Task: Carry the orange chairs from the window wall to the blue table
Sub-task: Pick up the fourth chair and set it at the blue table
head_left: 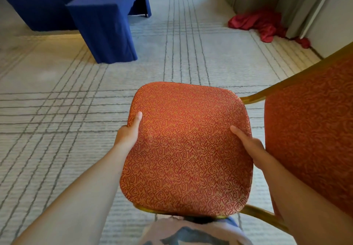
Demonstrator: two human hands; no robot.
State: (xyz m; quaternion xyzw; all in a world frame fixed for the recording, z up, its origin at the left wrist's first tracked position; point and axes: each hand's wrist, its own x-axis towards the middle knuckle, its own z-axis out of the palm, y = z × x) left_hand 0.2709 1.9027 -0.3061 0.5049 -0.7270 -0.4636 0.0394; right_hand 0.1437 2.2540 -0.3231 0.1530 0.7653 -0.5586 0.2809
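Left hand (127,135) and right hand (252,149) grasping opposite seat edges of orange chair (187,149), open carpet (172,63) between it and blue table (103,24).

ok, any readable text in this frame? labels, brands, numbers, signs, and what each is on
No readable text in the head view.
orange chair: swirl weave only, no tag or label showing.
shirt: dark blue print, cut off at the frame edge; no letters can be made out.
blue table: plain cover, no marking.
red cloth: plain, no marking.
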